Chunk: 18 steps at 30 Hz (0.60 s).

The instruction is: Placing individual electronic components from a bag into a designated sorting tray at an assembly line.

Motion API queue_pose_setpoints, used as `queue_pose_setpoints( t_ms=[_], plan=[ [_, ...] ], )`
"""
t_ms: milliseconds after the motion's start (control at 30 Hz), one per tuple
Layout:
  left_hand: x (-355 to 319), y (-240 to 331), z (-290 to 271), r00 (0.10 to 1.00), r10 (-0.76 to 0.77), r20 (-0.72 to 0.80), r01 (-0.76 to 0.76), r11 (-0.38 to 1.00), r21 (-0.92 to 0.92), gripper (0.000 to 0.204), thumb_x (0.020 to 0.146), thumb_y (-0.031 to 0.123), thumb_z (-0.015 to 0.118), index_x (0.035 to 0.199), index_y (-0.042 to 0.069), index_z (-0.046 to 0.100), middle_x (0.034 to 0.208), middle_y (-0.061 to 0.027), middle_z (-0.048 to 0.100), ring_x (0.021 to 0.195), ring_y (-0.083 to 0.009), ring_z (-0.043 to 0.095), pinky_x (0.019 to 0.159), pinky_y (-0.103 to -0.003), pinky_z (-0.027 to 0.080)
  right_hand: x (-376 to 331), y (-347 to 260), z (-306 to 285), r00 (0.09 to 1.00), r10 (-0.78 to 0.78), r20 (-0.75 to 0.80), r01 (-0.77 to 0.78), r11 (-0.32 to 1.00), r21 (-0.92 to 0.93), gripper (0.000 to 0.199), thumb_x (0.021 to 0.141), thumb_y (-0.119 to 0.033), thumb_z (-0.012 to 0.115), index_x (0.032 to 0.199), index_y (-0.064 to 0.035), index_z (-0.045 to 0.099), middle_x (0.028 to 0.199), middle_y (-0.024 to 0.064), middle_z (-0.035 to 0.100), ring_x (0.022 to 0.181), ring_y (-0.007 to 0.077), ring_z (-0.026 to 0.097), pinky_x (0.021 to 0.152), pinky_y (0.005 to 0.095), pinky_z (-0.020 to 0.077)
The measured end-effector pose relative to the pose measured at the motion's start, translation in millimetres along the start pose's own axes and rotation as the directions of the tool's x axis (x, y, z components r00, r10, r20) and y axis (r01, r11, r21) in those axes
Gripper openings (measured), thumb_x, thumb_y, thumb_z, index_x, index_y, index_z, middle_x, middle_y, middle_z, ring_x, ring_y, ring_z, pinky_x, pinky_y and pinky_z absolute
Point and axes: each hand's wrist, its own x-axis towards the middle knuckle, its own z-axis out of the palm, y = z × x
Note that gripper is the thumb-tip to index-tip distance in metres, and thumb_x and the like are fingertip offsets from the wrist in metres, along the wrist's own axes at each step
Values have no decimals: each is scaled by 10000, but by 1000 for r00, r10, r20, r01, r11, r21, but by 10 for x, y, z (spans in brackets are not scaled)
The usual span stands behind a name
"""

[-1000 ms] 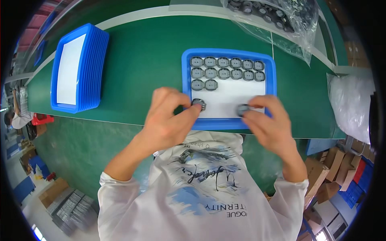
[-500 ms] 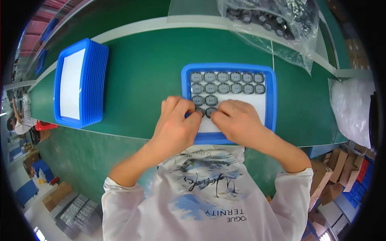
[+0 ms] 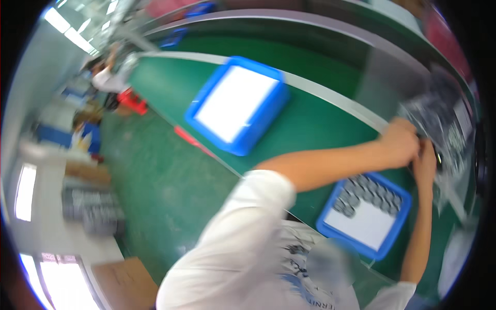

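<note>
My left hand (image 3: 402, 144) reaches across to the near edge of a clear plastic bag (image 3: 452, 137) at the far right, its fingers curled in and smeared by motion. Close beside it, my right hand (image 3: 424, 161) points up toward the same bag. Whatever either hand holds is hidden or too blurred to make out. Below my left forearm lies a blue tray (image 3: 351, 246) with a white liner (image 3: 361, 223). Grey roundish plastic parts (image 3: 374, 192) sit in rows at the tray's far side, with bare liner nearer me.
A stack of blue trays (image 3: 266, 116) with white liners stands on the green table (image 3: 305, 121), left of my left arm. A pale rail (image 3: 330, 98) runs along the table. Another person (image 3: 109, 80) is far left, near a red thing (image 3: 133, 101). A cardboard box (image 3: 124, 279) lies lower left.
Both hands have left the parts in the tray and moved up and right to the plastic bag. The view has swung left and tilted, so tray and stack appear farther right.
</note>
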Motion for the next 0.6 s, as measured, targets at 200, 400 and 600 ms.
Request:
queue_pose_setpoints(
  t_ms=[200, 400, 600],
  plan=[
    [314, -121, 550, 953, -178, 245, 97, 946, 308, 265, 867, 264, 624, 982, 110, 805, 1154, -109, 694, 1121, -300, 573, 944, -425, 376, 265, 273, 313, 995, 104, 11, -104, 994, 45, 280, 932, -209, 624, 1115, 1, 594, 995, 207, 685, 922, 395, 657, 805, 452, 505],
    [376, -344, 762, 974, -178, 143, 113, 919, 379, 328, 873, 271, 625, 1094, 72, 765, 1127, -131, 692, 1085, -295, 596, 904, -425, 405, 116, 407, 84, 947, 318, 33, -288, 804, 519, 277, 918, -138, 675, 1157, 0, 650, 887, 61, 667, 764, 133, 627, 684, 278, 506],
    [458, -362, 737, 935, -246, 257, 150, 928, 341, 379, 812, 267, 695, 1110, 38, 750, 1163, -177, 660, 1104, -308, 604, 886, -417, 451, -349, 159, -178, 951, 286, 113, -308, 889, 340, 314, 903, -88, 657, 1205, -3, 631, 947, 85, 616, 744, 150, 599, 662, 314, 494]
  ],
)
